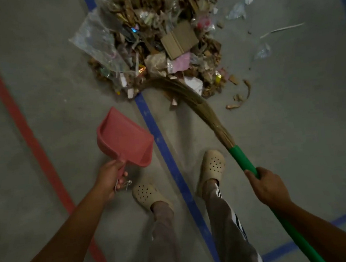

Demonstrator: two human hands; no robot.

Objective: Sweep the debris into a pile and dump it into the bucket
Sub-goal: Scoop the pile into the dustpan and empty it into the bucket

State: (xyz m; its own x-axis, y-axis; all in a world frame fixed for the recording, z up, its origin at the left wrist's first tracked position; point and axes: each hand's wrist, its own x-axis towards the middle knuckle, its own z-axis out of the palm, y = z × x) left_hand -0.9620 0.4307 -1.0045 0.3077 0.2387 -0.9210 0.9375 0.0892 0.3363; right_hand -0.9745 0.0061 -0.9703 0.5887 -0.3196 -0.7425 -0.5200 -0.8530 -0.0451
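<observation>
The left hand (109, 178) is gripping a pinkish-red plastic dustpan (124, 139) by its handle; the right hand (269, 187) is clasping a green-handled straw broom (241, 160). Its bristles (185, 90) are touching the near edge of the cardboard-and-wrapper debris pile (159, 38), print unreadable.

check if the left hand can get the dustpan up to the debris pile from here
Probably yes. The left hand grips the dustpan by its handle, and only open floor lies between its lip and the debris pile; the broom meets the pile further right.
</observation>
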